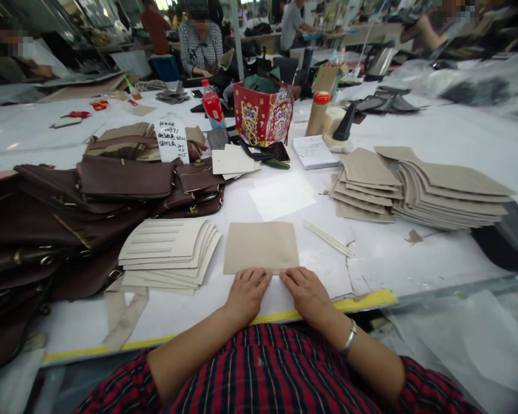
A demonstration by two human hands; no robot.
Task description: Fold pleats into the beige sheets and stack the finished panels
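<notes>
A flat beige fabric panel (261, 247) lies on the white table in front of me. My left hand (248, 293) is closed on its near edge, towards the middle, fingers close together. My right hand (308, 294) grips the same edge a little to the right, with a silver bangle on that wrist. Both thumbs point inward and are partly hidden. A fanned stack of cream panels (164, 253) with dark slot lines lies left of the panel. Two narrow cream strips (328, 238) lie to its right, and white paper (282, 195) lies just beyond it.
Dark brown leather bags (125, 178) cover the left side. Piles of beige pieces (449, 187) stand at the right. Farther back are a red patterned box (263, 115), a red-labelled bottle (213, 106), a glue bottle (317, 115) and a notepad (315, 151). Other people work behind.
</notes>
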